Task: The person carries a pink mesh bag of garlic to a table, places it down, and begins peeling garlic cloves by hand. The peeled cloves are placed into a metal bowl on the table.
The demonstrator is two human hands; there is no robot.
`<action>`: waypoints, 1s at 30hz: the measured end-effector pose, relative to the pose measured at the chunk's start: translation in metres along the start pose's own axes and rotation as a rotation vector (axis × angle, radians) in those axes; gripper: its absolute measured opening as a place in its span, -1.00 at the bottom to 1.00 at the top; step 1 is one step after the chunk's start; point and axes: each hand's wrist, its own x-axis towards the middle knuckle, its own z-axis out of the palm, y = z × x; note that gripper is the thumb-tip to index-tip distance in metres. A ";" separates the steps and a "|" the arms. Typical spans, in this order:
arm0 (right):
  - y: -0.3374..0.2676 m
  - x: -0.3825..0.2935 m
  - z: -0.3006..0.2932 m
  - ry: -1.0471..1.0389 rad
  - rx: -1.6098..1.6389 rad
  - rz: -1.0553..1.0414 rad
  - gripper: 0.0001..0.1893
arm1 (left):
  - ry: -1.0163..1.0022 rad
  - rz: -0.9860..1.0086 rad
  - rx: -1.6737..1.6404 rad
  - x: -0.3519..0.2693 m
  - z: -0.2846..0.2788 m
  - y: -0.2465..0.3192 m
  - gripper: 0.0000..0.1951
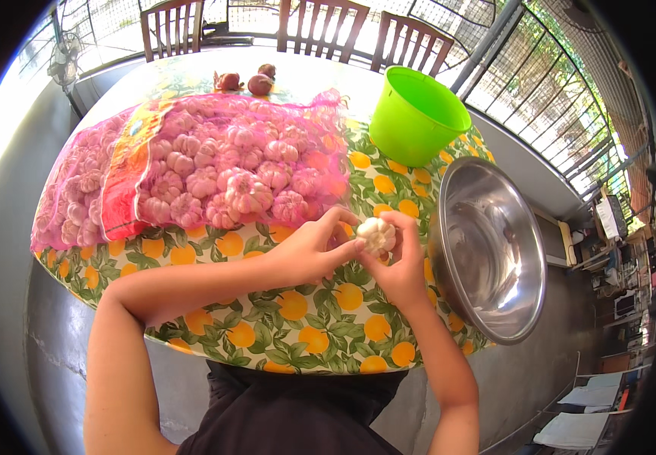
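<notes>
My right hand (404, 264) grips a whole white garlic bulb (376, 236) between thumb and fingers, over the table. The thumb of my left hand (328, 244) touches the bulb's left side, while its other fingers are curled and partly hidden. Left of and beyond my hands lies a pink mesh bag (248, 153) full of garlic bulbs, with a red and yellow label band. A large stainless steel basin (490, 250) stands just right of my right hand. Behind the basin is a bright green plastic bucket (410, 122); its inside bottom is hidden.
Several red onions (259, 85) sit behind the mesh bag. An orange-and-leaf patterned tablecloth (305, 318) covers the rounded table, whose near edge touches my dark clothing. Wooden chairs (322, 28) line the far side. The basin reaches the table's right edge.
</notes>
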 end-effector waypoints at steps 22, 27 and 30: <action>-0.007 0.001 -0.010 -0.154 -0.255 -0.287 -0.52 | 0.118 0.424 0.415 0.010 -0.004 -0.025 -0.54; -0.011 -0.003 -0.011 -0.197 -0.246 -0.201 -0.52 | 0.118 0.438 0.493 0.011 -0.002 -0.027 -0.53; -0.011 -0.003 -0.012 -0.227 -0.306 -0.236 -0.51 | 0.093 0.426 0.476 0.013 -0.004 -0.024 -0.53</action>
